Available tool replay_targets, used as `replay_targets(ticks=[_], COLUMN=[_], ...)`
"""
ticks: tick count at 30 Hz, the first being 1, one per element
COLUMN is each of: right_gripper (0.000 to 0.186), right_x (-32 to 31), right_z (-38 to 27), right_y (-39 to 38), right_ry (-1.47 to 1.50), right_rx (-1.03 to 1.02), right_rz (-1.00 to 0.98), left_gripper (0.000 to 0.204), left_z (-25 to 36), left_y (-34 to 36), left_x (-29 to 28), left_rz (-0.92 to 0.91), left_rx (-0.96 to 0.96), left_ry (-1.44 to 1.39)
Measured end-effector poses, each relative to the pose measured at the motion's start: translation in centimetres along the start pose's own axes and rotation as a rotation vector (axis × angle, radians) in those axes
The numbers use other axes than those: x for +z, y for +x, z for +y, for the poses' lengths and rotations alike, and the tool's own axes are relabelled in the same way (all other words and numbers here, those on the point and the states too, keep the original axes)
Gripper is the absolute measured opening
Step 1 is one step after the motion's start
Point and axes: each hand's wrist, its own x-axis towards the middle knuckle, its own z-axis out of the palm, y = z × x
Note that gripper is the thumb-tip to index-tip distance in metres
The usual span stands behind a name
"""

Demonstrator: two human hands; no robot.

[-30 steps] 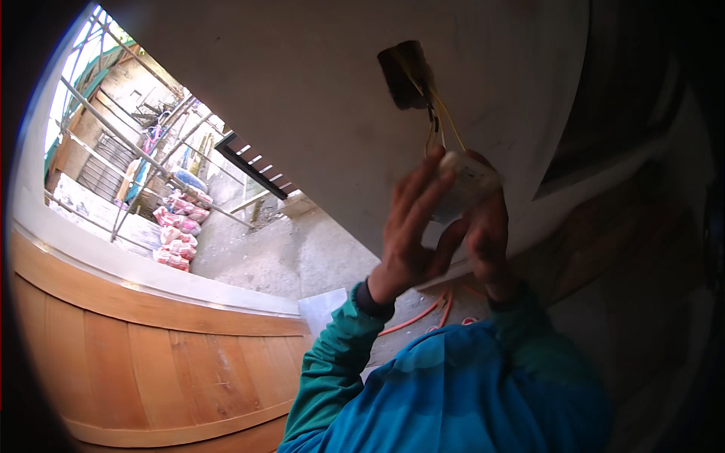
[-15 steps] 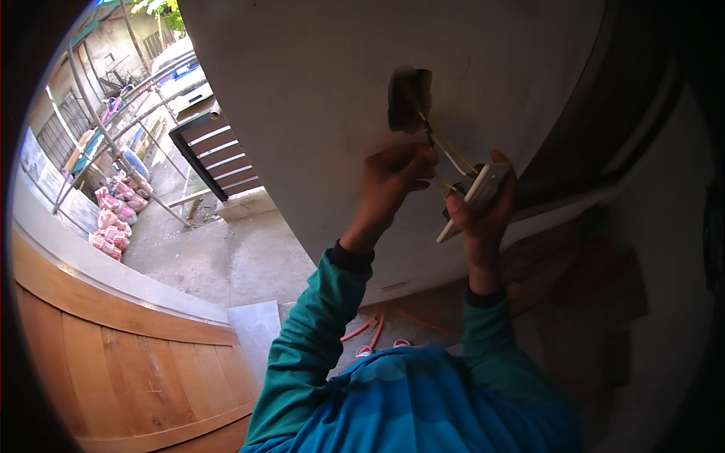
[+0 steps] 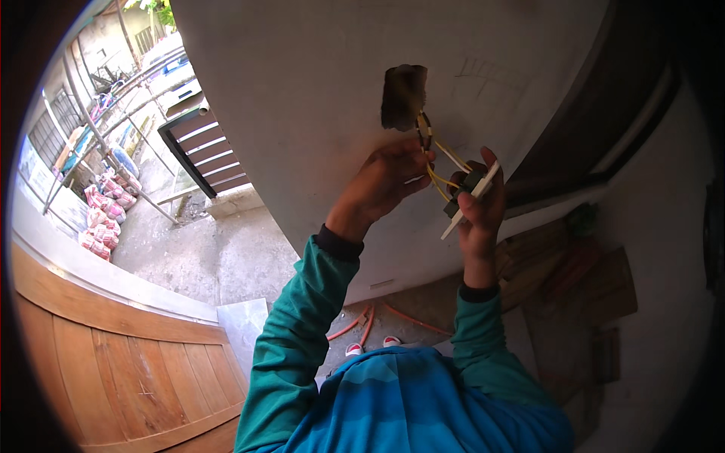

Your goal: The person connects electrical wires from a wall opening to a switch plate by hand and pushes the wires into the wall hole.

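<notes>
Hanging at five o'clock of the wall opening (image 3: 404,97), the switch plate (image 3: 470,198) is clamped in the right hand (image 3: 477,208), the wires (image 3: 438,162) pinched by the left hand (image 3: 385,181); tugging could loosen terminals.

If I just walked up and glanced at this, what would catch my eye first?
Probably the rough hole in the pale wall, with yellow wires trailing out. Just below, the right hand holds a white switch plate on those wires, while the left hand pinches them.
</notes>
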Motion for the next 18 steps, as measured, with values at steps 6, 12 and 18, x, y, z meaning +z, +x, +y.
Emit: replay_targets(ticks=[6,12,18], right_gripper=[0.086,0.09,0.092], right_x=[0.3,0.5,-0.8], right_z=[-0.2,-1.6,-0.8], right_y=[0.7,1.7,2.1], right_ry=[-0.09,-0.115,-0.258], right_rx=[-0.057,-0.085,-0.185], right_rz=[-0.028,-0.116,-0.129], left_gripper=[0.018,0.025,0.012], left_z=[-0.8,0.2,3.1], left_y=[1.2,0.7,-2.2], left_x=[-1.2,0.3,3.5], left_rz=[-0.321,-0.135,0.337], left_rx=[-0.035,0.132,0.342], left_ry=[-0.365,0.001,0.978])
